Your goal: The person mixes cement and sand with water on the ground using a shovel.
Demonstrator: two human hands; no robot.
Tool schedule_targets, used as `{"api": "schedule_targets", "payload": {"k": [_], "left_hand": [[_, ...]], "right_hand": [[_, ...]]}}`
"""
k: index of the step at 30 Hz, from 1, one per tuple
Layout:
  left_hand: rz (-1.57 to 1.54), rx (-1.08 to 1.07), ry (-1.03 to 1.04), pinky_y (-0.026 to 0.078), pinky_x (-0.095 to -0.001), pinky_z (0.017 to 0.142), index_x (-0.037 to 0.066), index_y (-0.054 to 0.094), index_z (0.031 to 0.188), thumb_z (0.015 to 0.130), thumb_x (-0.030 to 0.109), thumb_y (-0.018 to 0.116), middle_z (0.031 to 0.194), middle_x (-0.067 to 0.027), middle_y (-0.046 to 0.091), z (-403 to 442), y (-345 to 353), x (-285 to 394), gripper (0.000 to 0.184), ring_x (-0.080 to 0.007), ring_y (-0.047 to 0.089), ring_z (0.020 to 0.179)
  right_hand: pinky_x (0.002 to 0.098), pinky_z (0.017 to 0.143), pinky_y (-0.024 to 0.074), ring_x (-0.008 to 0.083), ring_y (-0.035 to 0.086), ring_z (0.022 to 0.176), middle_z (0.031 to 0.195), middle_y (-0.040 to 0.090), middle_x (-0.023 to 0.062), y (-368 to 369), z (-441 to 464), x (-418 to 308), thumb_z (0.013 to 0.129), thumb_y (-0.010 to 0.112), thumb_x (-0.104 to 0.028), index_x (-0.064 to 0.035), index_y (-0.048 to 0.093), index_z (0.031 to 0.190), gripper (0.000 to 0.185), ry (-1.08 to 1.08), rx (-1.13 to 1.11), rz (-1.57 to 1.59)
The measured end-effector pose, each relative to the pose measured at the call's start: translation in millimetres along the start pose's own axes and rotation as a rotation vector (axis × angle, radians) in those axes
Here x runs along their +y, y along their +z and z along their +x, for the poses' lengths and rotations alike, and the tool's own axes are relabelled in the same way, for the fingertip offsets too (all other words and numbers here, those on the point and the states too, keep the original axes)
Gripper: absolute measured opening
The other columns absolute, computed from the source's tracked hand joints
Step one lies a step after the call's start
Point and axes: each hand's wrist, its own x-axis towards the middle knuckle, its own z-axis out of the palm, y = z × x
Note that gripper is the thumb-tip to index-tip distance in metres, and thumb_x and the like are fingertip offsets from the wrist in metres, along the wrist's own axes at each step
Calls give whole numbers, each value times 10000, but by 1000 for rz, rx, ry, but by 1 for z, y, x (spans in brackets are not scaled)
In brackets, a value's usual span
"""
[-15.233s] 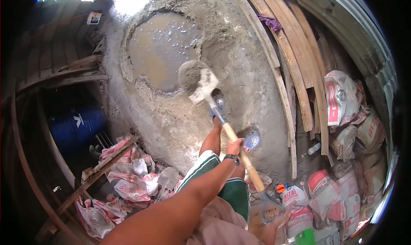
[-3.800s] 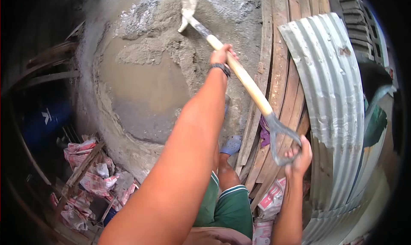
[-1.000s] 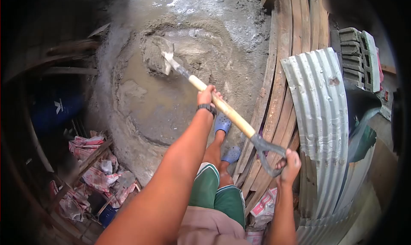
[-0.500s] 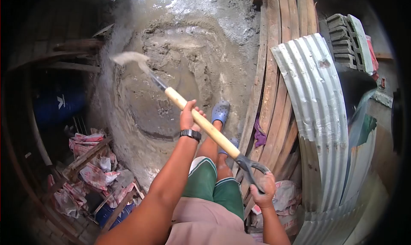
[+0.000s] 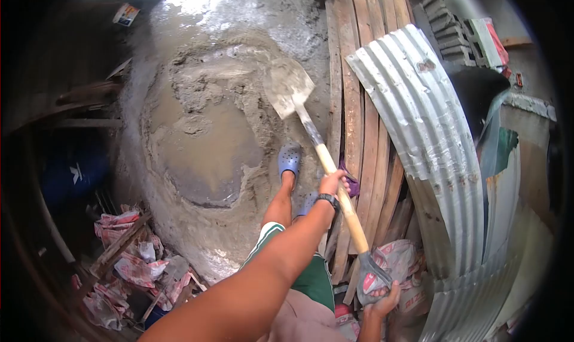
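Note:
A shovel with a pale wooden shaft crosses in front of me. My left hand, with a black watch at the wrist, is wrapped round the middle of the shaft. At the dark D-shaped handle, my right hand grips the end. The metal blade, smeared with grey mortar, is over the right rim of the wet mix. That mix, a ring of mortar around a pool of murky water, spreads over the floor left of my feet.
Long wooden planks lie along the right, beside corrugated metal sheets and concrete blocks. Torn cement bags and scrap wood are piled at lower left. My blue clog stands beside the mortar.
The shovel blade has swung from the left side of the mix to its right rim. Both hands keep their grip; my left hand has moved right and lower. The camera view has shifted slightly.

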Motion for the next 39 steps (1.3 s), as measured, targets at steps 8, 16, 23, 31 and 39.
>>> {"api": "schedule_targets", "payload": {"k": [8,16,23,31,39], "left_hand": [[130,-15,15,547,-413,477,20,619,864,867,152,656,605,-95,579,111,-9,23,138,-246,606,498],[-118,-37,246,538,-362,562,80,544,806,839,141,668,655,-30,531,119,3,251,142,-190,536,550],[-450,-234,150,474,-298,562,116,490,744,834,98,615,631,15,491,-13,-39,265,155,-124,487,554],[-382,-348,185,469,-329,561,127,520,783,813,119,680,643,15,520,-138,-27,156,163,-141,502,550],[-62,-305,278,527,-349,601,107,551,858,833,173,780,692,-20,560,-160,-50,-10,239,-167,566,588]], "right_hand": [[257,436,375,77,425,501,626,419,-37,70,81,25,965,595,-250,-116,498,812,224,-48,34,-136],[248,445,379,75,437,496,635,471,-22,278,40,-33,941,646,-157,-88,518,766,228,-287,-426,-156],[398,582,468,268,539,594,693,541,91,224,-54,-92,765,726,-194,-46,553,812,232,-1324,-662,-612],[450,766,489,299,576,738,790,603,107,48,-81,-68,801,718,-243,-29,572,873,269,-1166,-676,-499],[274,574,421,118,476,585,705,544,41,-133,-57,37,942,603,-236,-69,517,835,216,-222,-281,60]]}}
